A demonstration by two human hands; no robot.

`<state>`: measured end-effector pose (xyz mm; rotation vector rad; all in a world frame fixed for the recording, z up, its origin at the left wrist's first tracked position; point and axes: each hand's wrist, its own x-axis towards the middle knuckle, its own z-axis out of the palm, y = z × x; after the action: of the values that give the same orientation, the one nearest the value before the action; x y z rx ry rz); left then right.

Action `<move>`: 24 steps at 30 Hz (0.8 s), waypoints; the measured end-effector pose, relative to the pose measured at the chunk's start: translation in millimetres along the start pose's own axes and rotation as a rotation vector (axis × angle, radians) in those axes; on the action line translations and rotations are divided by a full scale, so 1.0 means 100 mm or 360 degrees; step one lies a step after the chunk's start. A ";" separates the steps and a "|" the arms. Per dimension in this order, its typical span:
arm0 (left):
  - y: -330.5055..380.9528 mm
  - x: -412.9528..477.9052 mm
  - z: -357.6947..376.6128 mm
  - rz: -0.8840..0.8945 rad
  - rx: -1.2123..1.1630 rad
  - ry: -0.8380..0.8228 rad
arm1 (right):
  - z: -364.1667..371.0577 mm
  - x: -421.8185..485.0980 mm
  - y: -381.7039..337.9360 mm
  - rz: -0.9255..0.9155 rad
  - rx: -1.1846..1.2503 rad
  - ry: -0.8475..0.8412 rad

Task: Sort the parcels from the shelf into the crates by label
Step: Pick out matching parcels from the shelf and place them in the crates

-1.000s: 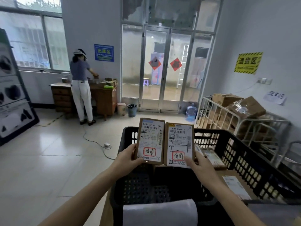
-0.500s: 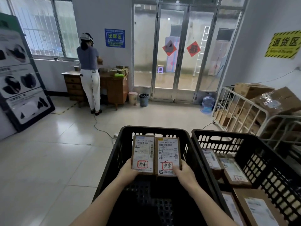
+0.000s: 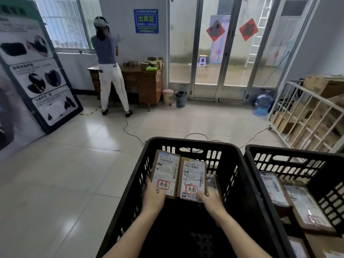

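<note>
Two flat brown parcels, labels up, side by side with long edges touching, inside the left crate (image 3: 186,141), below its rim and near its far wall. Left parcel (image 3: 165,174): clamped at the near edge by the left hand (image 3: 153,197), thumb on the label beside a red-ringed handwritten mark. Right parcel (image 3: 192,177): pinched at the near right corner by the right hand (image 3: 211,199), thumb on the label, same red-ringed mark. Whether resting on the crate floor or held clear of it: cannot tell. Third packet (image 3: 214,182) partly hidden just behind the right hand. Right crate (image 3: 290,151) touching the left crate, with several labelled parcels lying flat inside. Against one second ago: both parcels then raised above the rim, now sunk within the crate walls; grips unchanged, pair kept together. Background: person (image 3: 109,66) standing at a wooden desk (image 3: 145,81), cage trolley (image 3: 307,116) of cartons at right, water bottle (image 3: 263,106) beside it.
</note>
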<state>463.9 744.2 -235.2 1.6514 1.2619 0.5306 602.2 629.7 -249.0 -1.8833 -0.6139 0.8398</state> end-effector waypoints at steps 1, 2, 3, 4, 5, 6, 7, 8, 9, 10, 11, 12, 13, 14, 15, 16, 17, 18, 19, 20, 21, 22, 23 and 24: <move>-0.02 0.02 0.03 -0.0005 0.0037 0.0025 | 0.00 0.03 0.03 0.0019 -0.0002 -0.0008; -0.04 0.03 0.06 -0.0023 0.0066 0.0046 | 0.00 0.06 0.05 0.0037 -0.0007 -0.0019; -0.07 0.05 0.09 -0.0041 0.0078 0.0063 | 0.00 0.10 0.08 0.0057 -0.0012 -0.0029; -0.08 0.07 0.11 -0.0053 0.0075 0.0076 | 0.00 0.13 0.09 0.0079 -0.0018 -0.0031; -0.11 0.10 0.13 -0.0062 0.0068 0.0084 | 0.00 0.15 0.09 0.0094 -0.0025 -0.0028; -0.13 0.12 0.16 -0.0069 0.0072 0.0081 | -0.01 0.18 0.09 0.0103 -0.0038 -0.0016; -0.16 0.14 0.19 -0.0082 0.0085 0.0072 | -0.02 0.19 0.08 0.0108 -0.0054 0.0002; -0.19 0.17 0.22 -0.0106 0.0102 0.0062 | -0.03 0.20 0.07 0.0108 -0.0084 0.0031; -0.22 0.19 0.25 -0.0137 0.0106 0.0048 | -0.04 0.20 0.06 0.0094 -0.0125 0.0062; -0.24 0.20 0.28 -0.0170 0.0091 0.0032 | -0.05 0.20 0.05 0.0080 -0.0173 0.0093; -0.27 0.21 0.31 -0.0198 0.0070 0.0015 | -0.04 0.20 0.04 0.0068 -0.0222 0.0120; -0.29 0.22 0.33 -0.0223 0.0050 0.0002 | -0.04 0.20 0.04 0.0058 -0.0265 0.0144; -0.31 0.23 0.34 -0.0247 0.0033 -0.0006 | -0.02 0.19 0.04 0.0041 -0.0293 0.0164; -0.31 0.23 0.36 -0.0265 0.0018 -0.0011 | 0.00 0.19 0.05 0.0023 -0.0311 0.0178; -0.33 0.24 0.37 -0.0280 0.0004 -0.0014 | 0.02 0.20 0.05 0.0005 -0.0330 0.0187; -0.35 0.25 0.37 -0.0293 -0.0002 -0.0014 | 0.05 0.22 0.04 0.0003 -0.0353 0.0191; -0.37 0.27 0.38 -0.0311 -0.0012 -0.0007 | 0.08 0.23 0.04 0.0005 -0.0367 0.0195; -0.39 0.28 0.38 -0.0325 -0.0023 0.0006 | 0.12 0.25 0.04 0.0017 -0.0375 0.0201; -0.43 0.30 0.37 -0.0336 -0.0040 0.0021 | 0.15 0.28 0.04 0.0026 -0.0381 0.0212; -0.45 0.32 0.37 -0.0344 -0.0053 0.0031 | 0.19 0.29 0.05 0.0037 -0.0385 0.0216; -0.48 0.33 0.37 -0.0354 -0.0061 0.0031 | 0.23 0.31 0.07 0.0050 -0.0393 0.0213; -0.50 0.35 0.37 -0.0362 -0.0067 0.0024 | 0.25 0.34 0.09 0.0060 -0.0399 0.0209; -0.51 0.36 0.37 -0.0362 -0.0074 0.0017 | 0.27 0.36 0.11 0.0069 -0.0403 0.0208; -0.51 0.36 0.38 -0.0356 -0.0080 0.0012 | 0.28 0.36 0.11 0.0066 -0.0403 0.0214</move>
<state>482.0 761.7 -303.8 1.4454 1.4068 0.4277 604.7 666.6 -277.8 -2.1687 -0.6225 0.6792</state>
